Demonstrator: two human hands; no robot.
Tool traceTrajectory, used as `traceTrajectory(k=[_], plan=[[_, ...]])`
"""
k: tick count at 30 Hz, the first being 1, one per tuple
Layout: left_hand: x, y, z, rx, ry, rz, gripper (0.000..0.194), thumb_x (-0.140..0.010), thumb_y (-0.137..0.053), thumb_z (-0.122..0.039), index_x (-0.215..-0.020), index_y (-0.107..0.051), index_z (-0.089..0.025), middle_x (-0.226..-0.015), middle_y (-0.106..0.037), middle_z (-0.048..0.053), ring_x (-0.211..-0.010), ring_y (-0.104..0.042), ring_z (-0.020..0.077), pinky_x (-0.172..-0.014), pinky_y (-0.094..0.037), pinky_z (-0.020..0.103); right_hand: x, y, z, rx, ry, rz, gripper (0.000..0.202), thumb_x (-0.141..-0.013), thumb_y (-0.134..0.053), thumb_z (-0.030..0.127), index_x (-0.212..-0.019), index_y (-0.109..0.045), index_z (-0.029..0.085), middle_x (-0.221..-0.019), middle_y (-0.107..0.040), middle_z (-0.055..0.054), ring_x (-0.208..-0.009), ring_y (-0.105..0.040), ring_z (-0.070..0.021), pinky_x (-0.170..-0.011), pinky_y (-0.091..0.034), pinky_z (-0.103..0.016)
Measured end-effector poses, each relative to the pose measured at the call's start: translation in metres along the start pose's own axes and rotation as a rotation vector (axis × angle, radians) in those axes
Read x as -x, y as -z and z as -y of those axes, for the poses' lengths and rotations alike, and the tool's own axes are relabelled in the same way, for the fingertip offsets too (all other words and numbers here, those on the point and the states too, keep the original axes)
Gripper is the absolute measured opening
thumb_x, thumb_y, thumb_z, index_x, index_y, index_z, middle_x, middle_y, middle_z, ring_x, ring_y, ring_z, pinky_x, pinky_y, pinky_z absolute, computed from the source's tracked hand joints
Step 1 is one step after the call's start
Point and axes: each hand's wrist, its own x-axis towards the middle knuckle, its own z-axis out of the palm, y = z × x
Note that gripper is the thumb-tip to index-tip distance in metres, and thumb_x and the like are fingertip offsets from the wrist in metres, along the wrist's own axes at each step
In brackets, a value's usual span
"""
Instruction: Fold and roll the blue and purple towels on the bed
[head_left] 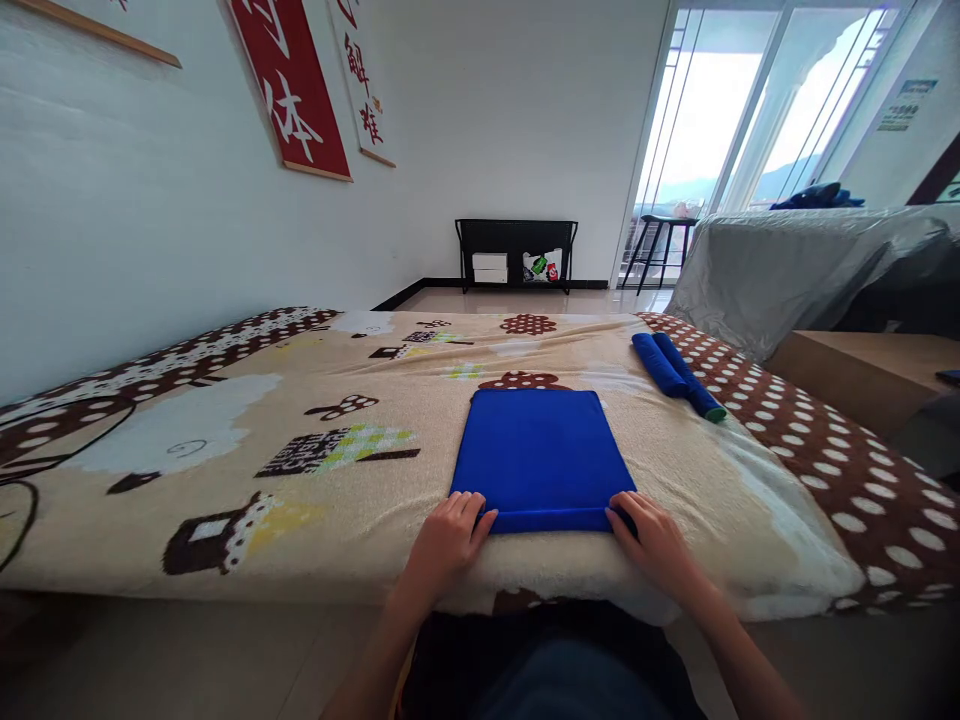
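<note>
A blue cloth lies flat as a rough square on the patterned blanket, its near edge turned over into a narrow roll. At the near left corner, my left hand has its thumb and fingers closed on that rolled edge. My right hand grips the near right corner in the same way, fingers over the top and thumb toward the middle. Farther off to the right, two rolled blue cloths lie side by side on the blanket.
The cream blanket with brown polka-dot borders covers the bed. A wooden box-like surface and a plastic-covered piece of furniture stand at the right. Beyond the bed are a black rack and a dark stool by the glass door.
</note>
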Motion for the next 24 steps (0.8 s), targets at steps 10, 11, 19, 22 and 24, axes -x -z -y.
traceTrajectory(k=[10, 11, 19, 22, 24], plan=[[0.003, -0.011, -0.040, -0.204, -0.090, -0.416, 0.030, -0.090, -0.051, -0.001, -0.111, -0.064, -0.018, -0.110, -0.065, 0.012, -0.101, -0.060, 0.0253, -0.089, -0.042, 0.043, -0.010, -0.013, 0.054, 0.367, 0.129, -0.290, 0.028, -0.087, -0.051, 0.004, -0.107, -0.063, 0.019, -0.108, -0.063, -0.010, -0.095, -0.052, -0.0249, -0.086, -0.038, -0.040], [0.001, -0.013, -0.048, -0.183, -0.095, -0.438, 0.029, -0.090, -0.051, -0.001, -0.110, -0.064, -0.018, -0.107, -0.066, 0.011, -0.098, -0.060, 0.0244, -0.088, -0.042, 0.042, -0.013, -0.017, 0.062, 0.328, 0.169, -0.296, 0.026, -0.087, -0.050, 0.003, -0.104, -0.063, 0.019, -0.104, -0.063, -0.010, -0.093, -0.052, -0.0239, -0.085, -0.038, -0.040], [-0.018, -0.031, -0.076, -0.068, -0.126, -0.432, 0.019, -0.095, -0.057, -0.013, -0.112, -0.063, -0.016, -0.095, -0.064, 0.009, -0.086, -0.060, 0.0222, -0.079, -0.046, 0.037, -0.024, -0.044, 0.085, 0.033, 0.261, -0.338, 0.017, -0.091, -0.049, 0.009, -0.095, -0.064, 0.017, -0.097, -0.064, -0.008, -0.088, -0.052, -0.0212, -0.082, -0.040, -0.037], [-0.010, -0.031, -0.064, -0.040, -0.180, -0.391, 0.019, -0.094, -0.057, -0.011, -0.111, -0.063, -0.015, -0.091, -0.065, 0.007, -0.082, -0.059, 0.0209, -0.077, -0.047, 0.036, -0.016, -0.040, 0.071, -0.004, 0.334, -0.303, 0.021, -0.094, -0.050, 0.010, -0.107, -0.065, 0.017, -0.101, -0.066, -0.008, -0.092, -0.055, -0.0204, -0.086, -0.041, -0.037], [0.001, -0.027, -0.051, -0.019, -0.251, -0.361, 0.019, -0.094, -0.057, -0.011, -0.111, -0.063, -0.015, -0.093, -0.066, 0.008, -0.085, -0.060, 0.0210, -0.081, -0.048, 0.035, -0.007, -0.033, 0.057, 0.011, 0.389, -0.253, 0.028, -0.096, -0.050, 0.010, -0.118, -0.064, 0.018, -0.109, -0.067, -0.008, -0.099, -0.057, -0.0208, -0.092, -0.041, -0.039]])
